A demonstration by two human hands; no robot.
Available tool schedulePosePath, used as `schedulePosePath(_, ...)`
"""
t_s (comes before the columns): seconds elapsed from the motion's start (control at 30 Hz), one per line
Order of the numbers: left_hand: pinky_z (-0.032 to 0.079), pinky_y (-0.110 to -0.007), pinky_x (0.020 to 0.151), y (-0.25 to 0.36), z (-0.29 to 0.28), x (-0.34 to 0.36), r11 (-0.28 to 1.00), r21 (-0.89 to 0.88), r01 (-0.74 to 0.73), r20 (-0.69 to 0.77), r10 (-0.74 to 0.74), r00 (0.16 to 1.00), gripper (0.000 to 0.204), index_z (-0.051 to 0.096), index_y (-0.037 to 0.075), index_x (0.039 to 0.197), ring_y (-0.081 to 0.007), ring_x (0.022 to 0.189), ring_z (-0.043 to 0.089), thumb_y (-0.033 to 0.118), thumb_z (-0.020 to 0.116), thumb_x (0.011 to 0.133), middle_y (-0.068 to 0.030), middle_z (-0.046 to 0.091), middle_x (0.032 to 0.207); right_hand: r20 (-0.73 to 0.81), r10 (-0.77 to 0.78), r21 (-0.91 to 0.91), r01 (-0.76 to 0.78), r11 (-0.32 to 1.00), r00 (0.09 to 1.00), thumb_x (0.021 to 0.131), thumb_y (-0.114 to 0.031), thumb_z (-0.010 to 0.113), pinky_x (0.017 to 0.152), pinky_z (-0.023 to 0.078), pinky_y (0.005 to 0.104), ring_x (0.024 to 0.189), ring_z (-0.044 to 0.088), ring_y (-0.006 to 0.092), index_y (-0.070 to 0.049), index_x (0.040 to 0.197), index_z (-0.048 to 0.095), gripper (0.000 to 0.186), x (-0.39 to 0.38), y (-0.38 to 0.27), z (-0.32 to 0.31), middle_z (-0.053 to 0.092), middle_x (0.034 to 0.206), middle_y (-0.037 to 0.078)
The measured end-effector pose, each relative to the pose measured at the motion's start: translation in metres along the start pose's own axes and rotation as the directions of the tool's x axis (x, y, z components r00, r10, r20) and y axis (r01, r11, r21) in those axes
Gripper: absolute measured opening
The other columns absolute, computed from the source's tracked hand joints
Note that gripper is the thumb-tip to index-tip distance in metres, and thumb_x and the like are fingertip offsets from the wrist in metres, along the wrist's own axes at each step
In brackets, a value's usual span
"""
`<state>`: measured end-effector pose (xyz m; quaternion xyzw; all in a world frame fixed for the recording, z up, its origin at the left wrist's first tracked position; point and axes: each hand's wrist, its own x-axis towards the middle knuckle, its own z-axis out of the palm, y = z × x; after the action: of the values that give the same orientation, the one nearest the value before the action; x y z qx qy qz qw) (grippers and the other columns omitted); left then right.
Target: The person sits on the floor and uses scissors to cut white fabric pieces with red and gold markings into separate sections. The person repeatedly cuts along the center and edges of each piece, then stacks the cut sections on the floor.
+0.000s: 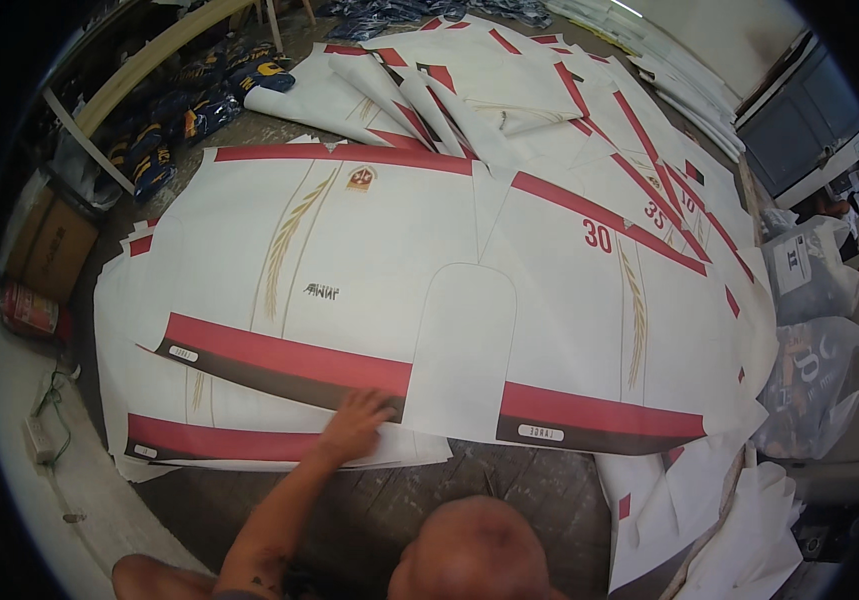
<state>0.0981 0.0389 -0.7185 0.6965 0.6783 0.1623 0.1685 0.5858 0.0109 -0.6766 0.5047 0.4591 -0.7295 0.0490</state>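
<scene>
A large white printed pattern sheet (369, 230) with red and dark bands, mirrored lettering and golden wheat ears lies spread before me. My left hand (357, 425) rests palm down on the lower edge of its left half, over the dark band, fingers apart. Beneath that edge, more printed sheets (219, 445) are stacked, showing a similar red and dark band. On the sheet's right half are a red mirrored number and a second wheat ear. My right hand is out of sight.
Overlapping printed sheets (539, 100) pile up at the far side. Stuffed plastic bags (809, 380) stand at the right. At the left are a red fire extinguisher (31, 308), a cardboard box (54, 240) and bagged dark garments (209, 110). A rounded bare-skinned shape (479, 550) fills the lower middle.
</scene>
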Motion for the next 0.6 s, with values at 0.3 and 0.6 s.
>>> schedulePosePath(0.3,0.045,-0.040,0.080,0.065,0.023,0.062,0.965,0.028,-0.259,-0.052,0.260,0.964,0.003,0.057,0.009,0.081,-0.0231,0.093,0.056,0.010,0.057,0.078,-0.0047,0.055,0.090,0.099,-0.053,0.015,0.051,0.999,0.994,0.092,-0.028,0.066,0.067,0.045,0.0287,0.079,0.052,0.0096,-0.002,0.099,0.063,0.027,0.060,-0.069,0.060,0.059,0.082,-0.001)
schedulePosePath(0.6,0.052,-0.040,0.074,0.108,0.014,0.059,0.924,-0.195,-0.330,0.160,0.362,0.918,0.009,0.059,0.007,0.083,-0.0260,0.094,0.058,0.013,0.062,0.076,-0.0052,0.056,0.095,-0.099,-0.180,-0.045,0.176,0.983,0.979,0.095,-0.034,0.063,0.068,0.043,0.0271,0.080,0.050,0.0088,-0.003,0.098,0.063,0.031,0.103,-0.102,0.045,0.057,0.083,-0.001)
